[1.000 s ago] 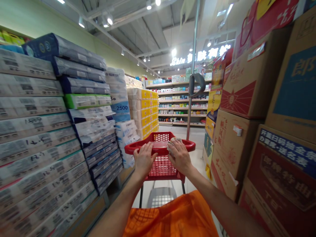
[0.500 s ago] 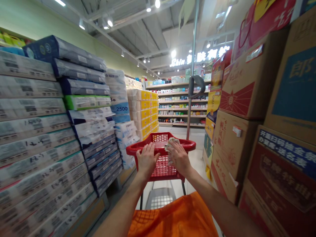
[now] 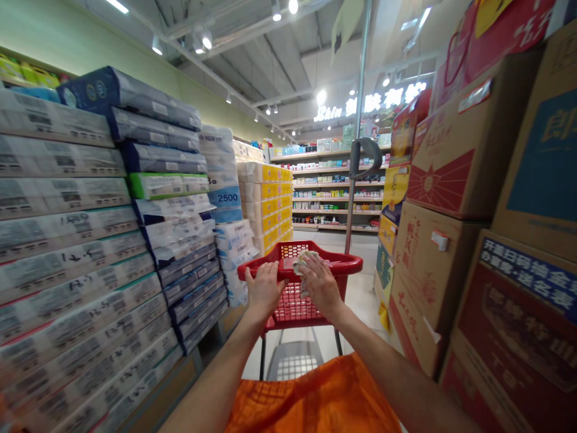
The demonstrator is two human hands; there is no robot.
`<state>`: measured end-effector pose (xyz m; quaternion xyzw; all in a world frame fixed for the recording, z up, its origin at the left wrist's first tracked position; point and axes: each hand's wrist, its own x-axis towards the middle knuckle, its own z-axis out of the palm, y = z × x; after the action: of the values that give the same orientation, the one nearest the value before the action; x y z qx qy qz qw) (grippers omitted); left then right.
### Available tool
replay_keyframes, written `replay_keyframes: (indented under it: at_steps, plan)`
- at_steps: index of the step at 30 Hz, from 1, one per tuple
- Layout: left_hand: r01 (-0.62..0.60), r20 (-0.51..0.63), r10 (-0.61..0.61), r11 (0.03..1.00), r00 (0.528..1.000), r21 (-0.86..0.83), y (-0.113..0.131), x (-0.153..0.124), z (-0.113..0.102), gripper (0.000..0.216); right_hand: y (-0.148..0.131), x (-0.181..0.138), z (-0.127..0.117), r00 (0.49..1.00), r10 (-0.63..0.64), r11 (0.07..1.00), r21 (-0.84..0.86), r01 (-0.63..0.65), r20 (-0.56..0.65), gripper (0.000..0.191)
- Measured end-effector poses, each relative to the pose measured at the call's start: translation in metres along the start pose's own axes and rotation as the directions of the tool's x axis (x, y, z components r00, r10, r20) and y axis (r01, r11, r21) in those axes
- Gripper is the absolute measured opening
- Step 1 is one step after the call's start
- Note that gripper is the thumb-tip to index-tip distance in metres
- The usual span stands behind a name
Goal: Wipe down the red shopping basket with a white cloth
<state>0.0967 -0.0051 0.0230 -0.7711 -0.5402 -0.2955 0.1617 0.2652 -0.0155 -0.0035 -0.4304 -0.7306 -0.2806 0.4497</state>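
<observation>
A red shopping cart (image 3: 350, 265) with a mesh basket stands directly in front of me. My left hand (image 3: 264, 291) is closed over the left part of its handle bar, the thumb toward the middle. My right hand (image 3: 323, 287) presses a pale, patterned cloth (image 3: 303, 263) against the middle of the bar. The cloth is bunched under the fingers and hangs a little below them. Both forearms reach forward above an orange garment (image 3: 311, 397) at the bottom of the view.
Tall stacks of wrapped paper packs (image 3: 67, 240) line the left side. Cardboard boxes (image 3: 442, 162) are piled close on the right. Past the cart stands a metal pole (image 3: 353, 204) with a grey handle, with stocked shelves (image 3: 324, 191) behind it.
My right hand has slid left along the bar with the cloth, closer to my left hand. The left hand keeps its place on the bar. The view has shifted slightly left.
</observation>
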Motion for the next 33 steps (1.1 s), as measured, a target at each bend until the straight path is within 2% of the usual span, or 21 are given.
replay_keyframes:
  at_steps: [2,5,7,8,10,12,14,16,19,21,23,27,29,30,33]
  plan:
    - [-0.004,-0.010,0.004,1.000,1.000,-0.016,0.000,0.000,0.000,0.042,0.015,-0.005,-0.006,1.000,0.020,0.999,-0.032,-0.020,0.009,0.035]
    - [-0.001,-0.015,0.001,1.000,1.000,-0.029,0.000,-0.001,0.000,0.042,0.050,-0.015,-0.022,0.980,0.188,0.975,-0.109,-0.194,-0.065,0.034]
    - [0.007,-0.017,-0.008,0.999,1.000,-0.035,0.003,-0.001,0.001,0.043,0.055,-0.015,-0.026,0.957,0.266,0.953,-0.121,-0.279,-0.113,0.033]
    - [0.011,-0.017,-0.012,0.999,1.000,-0.037,0.005,0.000,0.001,0.043,0.049,-0.012,-0.024,0.957,0.268,0.953,-0.110,-0.281,-0.114,0.032]
    - [0.017,-0.018,-0.018,0.999,1.000,-0.037,0.009,0.000,0.002,0.042,0.026,-0.004,-0.014,0.980,0.190,0.979,-0.060,-0.194,-0.065,0.032]
    - [0.017,-0.021,-0.018,0.999,1.000,-0.034,0.012,0.000,0.003,0.041,0.001,0.003,-0.003,0.999,0.054,0.999,-0.003,-0.054,0.010,0.033]
    - [0.011,-0.025,-0.012,0.999,1.000,-0.034,0.012,0.000,0.002,0.041,-0.008,0.006,0.001,0.998,-0.037,0.999,0.019,0.036,0.043,0.034]
    - [0.009,-0.025,-0.010,0.999,1.000,-0.042,0.010,-0.002,0.002,0.042,0.006,0.001,-0.002,1.000,-0.025,1.000,-0.002,0.025,0.012,0.035]
    - [0.018,-0.021,-0.019,0.998,1.000,-0.059,0.011,-0.006,0.001,0.043,0.050,-0.010,-0.010,0.987,0.145,0.987,-0.053,-0.149,-0.073,0.032]
    - [0.025,-0.021,-0.026,0.998,0.999,-0.057,0.014,-0.007,0.000,0.044,0.064,-0.010,-0.011,0.966,0.238,0.968,-0.058,-0.245,-0.103,0.031]
    - [0.036,-0.024,-0.037,0.998,0.999,-0.052,0.018,-0.008,0.001,0.046,0.052,-0.004,-0.005,0.968,0.230,0.973,-0.008,-0.232,-0.101,0.032]
    - [0.018,-0.018,-0.019,0.998,1.000,-0.054,0.017,-0.009,-0.001,0.038,-0.010,0.013,0.012,0.998,-0.055,0.987,0.153,0.058,-0.019,0.034]
    - [-0.002,-0.010,0.001,0.999,1.000,-0.044,0.008,-0.010,-0.003,0.037,-0.018,0.016,0.015,0.994,-0.109,0.979,0.177,0.102,0.026,0.035]
    - [0.001,-0.011,-0.001,0.999,1.000,-0.036,0.002,-0.011,-0.003,0.038,-0.012,0.016,0.014,0.996,-0.075,0.985,0.161,0.068,0.037,0.035]
    - [0.043,-0.035,-0.044,0.999,0.998,-0.028,-0.015,-0.015,-0.004,0.045,0.029,0.010,0.003,0.987,0.163,0.985,0.050,-0.163,0.007,0.033]
